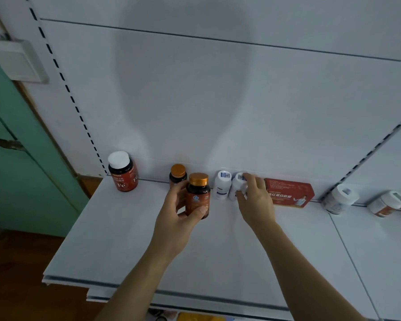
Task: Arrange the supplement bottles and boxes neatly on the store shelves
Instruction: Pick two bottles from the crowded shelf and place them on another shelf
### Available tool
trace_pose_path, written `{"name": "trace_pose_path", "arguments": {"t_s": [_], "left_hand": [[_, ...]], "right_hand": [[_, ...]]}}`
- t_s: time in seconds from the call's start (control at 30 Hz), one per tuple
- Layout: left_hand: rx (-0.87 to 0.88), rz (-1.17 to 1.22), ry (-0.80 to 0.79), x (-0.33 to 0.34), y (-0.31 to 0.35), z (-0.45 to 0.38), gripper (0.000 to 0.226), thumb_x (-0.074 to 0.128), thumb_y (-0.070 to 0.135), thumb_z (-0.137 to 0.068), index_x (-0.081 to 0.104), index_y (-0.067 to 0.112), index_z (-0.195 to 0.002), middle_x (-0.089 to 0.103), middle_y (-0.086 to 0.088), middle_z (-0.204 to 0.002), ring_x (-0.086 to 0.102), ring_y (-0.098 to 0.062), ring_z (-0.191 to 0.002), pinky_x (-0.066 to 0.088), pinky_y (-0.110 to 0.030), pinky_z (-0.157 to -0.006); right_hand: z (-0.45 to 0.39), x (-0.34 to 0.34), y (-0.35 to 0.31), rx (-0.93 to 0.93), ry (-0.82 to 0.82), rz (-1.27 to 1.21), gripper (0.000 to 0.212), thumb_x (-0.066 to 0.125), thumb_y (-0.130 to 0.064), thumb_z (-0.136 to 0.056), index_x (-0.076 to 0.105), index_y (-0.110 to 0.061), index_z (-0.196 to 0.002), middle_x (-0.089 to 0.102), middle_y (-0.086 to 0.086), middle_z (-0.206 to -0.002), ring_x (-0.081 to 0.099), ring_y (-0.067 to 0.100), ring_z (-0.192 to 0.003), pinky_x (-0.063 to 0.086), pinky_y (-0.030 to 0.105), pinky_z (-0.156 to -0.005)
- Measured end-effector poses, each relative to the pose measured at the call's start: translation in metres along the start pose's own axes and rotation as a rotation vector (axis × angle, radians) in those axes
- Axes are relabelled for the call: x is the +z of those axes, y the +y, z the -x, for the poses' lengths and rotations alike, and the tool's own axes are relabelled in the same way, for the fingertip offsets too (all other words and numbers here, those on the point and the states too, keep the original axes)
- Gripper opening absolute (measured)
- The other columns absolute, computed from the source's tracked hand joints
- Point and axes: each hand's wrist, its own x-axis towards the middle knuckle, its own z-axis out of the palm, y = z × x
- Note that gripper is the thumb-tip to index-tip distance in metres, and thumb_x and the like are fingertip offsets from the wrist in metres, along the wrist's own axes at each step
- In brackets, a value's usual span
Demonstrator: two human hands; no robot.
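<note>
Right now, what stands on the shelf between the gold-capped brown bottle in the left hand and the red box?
Head view: two small white bottles, one free, the other gripped by the right hand, stand between the gold-capped brown bottle and the red box.

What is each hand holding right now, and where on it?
The left hand grips the gold-capped brown bottle around its lower body. The right hand grips a white bottle by its side.
</note>
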Motion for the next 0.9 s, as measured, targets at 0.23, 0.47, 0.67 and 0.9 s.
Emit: {"name": "trace_pose_path", "arguments": {"t_s": [0.23,0.47,0.67,0.9], "left_hand": [[0.023,0.007,-0.028,-0.005,0.0,-0.005,0.058,0.072,0.009,-0.087,0.048,0.049,-0.121,0.06,0.021,-0.123,0.056,0.016,-0.107,0.045,-0.001,-0.076],[0.035,0.017,-0.029,-0.006,0.001,-0.009,0.057,0.073,0.01,-0.087,0.047,0.049,-0.12,0.059,0.023,-0.124,0.054,0.017,-0.108,0.043,0.0,-0.075],[0.029,-0.017,-0.028,-0.002,-0.002,-0.012,0.058,0.075,0.017,-0.087,0.046,0.043,-0.13,0.059,0.023,-0.126,0.053,0.018,-0.11,0.042,0.001,-0.076],[0.068,-0.079,-0.023,-0.003,-0.003,-0.008,0.048,0.073,0.017,-0.09,0.052,0.045,-0.123,0.065,0.028,-0.115,0.056,0.015,-0.11,0.043,-0.001,-0.079]], "right_hand": [[0.001,0.003,0.003,-0.033,0.021,0.07,0.046,0.065,-0.007,-0.087,0.054,-0.009,-0.131,0.057,0.017,-0.122,0.061,0.044,-0.091,0.054,0.047,-0.062],[0.003,-0.013,-0.001,-0.094,0.091,0.076,0.06,0.073,-0.014,-0.085,0.049,-0.013,-0.14,0.053,0.015,-0.128,0.063,0.036,-0.095,0.056,0.041,-0.062],[0.01,-0.045,-0.044,-0.427,0.263,-0.054,0.024,0.064,-0.012,-0.093,0.07,-0.006,-0.115,0.068,0.008,-0.108,0.063,0.028,-0.097,0.055,0.038,-0.08],[0.016,-0.058,-0.086,-0.552,-0.085,-0.219,0.027,0.065,-0.023,-0.095,0.069,-0.023,-0.122,0.07,-0.008,-0.116,0.06,0.012,-0.108,0.05,0.026,-0.091]]}}
